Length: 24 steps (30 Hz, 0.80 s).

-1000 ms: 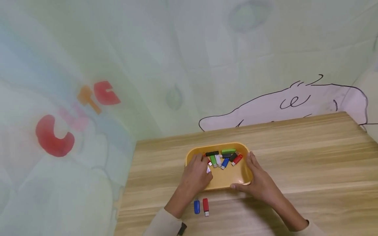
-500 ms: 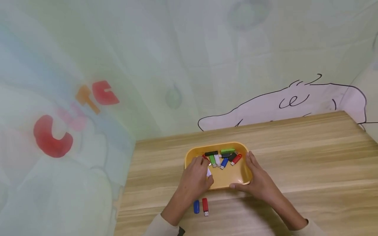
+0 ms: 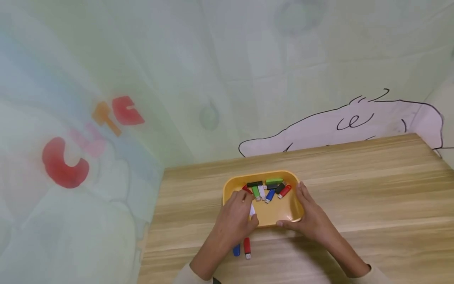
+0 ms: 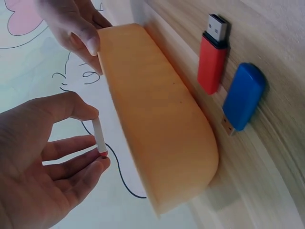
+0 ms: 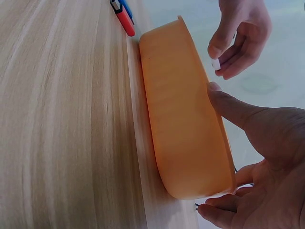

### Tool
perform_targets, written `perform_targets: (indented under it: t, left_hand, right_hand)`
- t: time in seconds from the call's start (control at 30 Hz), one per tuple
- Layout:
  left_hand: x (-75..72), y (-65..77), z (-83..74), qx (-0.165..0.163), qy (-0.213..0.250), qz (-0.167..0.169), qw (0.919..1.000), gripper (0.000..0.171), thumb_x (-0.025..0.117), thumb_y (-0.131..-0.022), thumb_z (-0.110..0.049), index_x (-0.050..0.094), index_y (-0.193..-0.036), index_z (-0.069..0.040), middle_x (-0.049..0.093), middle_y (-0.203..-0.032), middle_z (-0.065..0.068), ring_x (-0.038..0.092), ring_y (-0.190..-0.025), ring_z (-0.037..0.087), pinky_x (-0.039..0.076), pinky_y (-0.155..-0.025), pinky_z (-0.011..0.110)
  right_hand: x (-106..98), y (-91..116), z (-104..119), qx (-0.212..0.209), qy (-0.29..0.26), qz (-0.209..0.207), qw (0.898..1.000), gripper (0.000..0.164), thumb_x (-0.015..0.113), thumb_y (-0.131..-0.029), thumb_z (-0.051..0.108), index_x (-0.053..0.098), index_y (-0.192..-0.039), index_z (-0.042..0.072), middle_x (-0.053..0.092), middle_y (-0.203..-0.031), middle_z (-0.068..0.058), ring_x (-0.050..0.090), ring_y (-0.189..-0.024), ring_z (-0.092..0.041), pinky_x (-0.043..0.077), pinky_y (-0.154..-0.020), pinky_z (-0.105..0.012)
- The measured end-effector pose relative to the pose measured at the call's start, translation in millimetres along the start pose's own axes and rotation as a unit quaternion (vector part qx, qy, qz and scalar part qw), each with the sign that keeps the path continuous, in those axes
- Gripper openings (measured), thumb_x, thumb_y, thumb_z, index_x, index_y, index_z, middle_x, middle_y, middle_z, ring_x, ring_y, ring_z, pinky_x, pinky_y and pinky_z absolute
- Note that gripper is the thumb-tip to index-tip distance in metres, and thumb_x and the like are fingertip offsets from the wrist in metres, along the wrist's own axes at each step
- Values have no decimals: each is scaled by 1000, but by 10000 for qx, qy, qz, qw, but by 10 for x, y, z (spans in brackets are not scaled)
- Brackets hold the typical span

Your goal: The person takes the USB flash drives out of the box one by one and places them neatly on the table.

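My left hand (image 3: 234, 215) is over the left part of a yellow plastic tray (image 3: 273, 216). Between thumb and fingertips it pinches a white USB stick (image 4: 98, 133), whose lower end shows a bit of red in the left wrist view. At the tray's right end, my right hand (image 3: 315, 219) grips the rim, thumb on the near side and fingers round the far side. Inside, toward the back, lie several USB sticks: a blue one (image 3: 270, 196), a red one (image 3: 285, 191), a bright green one (image 3: 274, 182), and black and white ones.
On the wood-grain table (image 3: 354, 189), in front of the tray, lie a red USB stick (image 3: 247, 247) and a blue USB stick (image 4: 244, 97), the latter partly covered by my left wrist in the head view. A curtain with drawings (image 3: 213, 79) hangs behind.
My left hand has shifted slightly toward me with the white USB stick, which shows more now. Its wrist covers more of the blue stick on the table. The right hand keeps its place.
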<state>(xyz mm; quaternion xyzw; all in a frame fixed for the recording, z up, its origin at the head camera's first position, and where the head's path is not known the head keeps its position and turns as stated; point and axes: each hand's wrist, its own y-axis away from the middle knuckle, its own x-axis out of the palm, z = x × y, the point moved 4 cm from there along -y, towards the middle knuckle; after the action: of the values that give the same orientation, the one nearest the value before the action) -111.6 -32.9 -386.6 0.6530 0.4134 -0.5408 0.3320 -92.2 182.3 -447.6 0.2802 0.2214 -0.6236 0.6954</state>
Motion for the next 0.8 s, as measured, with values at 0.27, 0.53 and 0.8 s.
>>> perform_targets:
  t: [0.27, 0.53, 0.8]
  left_hand:
    - [-74, 63, -67, 129, 126, -29, 9998, 50, 83, -90, -27, 69, -134, -8, 66, -132, 6, 60, -123, 20, 56, -109, 34]
    - [-107, 139, -89, 409, 169, -153, 9989, 47, 82, -91, -24, 69, -133, -7, 67, -130, 5, 61, -120, 19, 56, -108, 33]
    - [-105, 280, -128, 804, 453, -194, 9955, 45, 79, -87, -17, 69, -130, -5, 69, -126, 5, 62, -116, 19, 58, -100, 30]
  right_hand:
    - [9, -17, 33, -42, 34, 10, 10000, 132, 94, -73, 57, 22, -166, -3, 12, -175, -26, 24, -156, -54, 35, -121, -67]
    - [7, -21, 40, -17, 55, 21, 10000, 130, 94, -74, 55, 22, -166, -3, 12, -175, -27, 24, -156, -55, 34, -121, -67]
    - [4, -7, 20, -44, 63, -22, 10000, 132, 93, -74, 56, 21, -166, -5, 12, -175, -28, 25, -156, -55, 33, -122, -67]
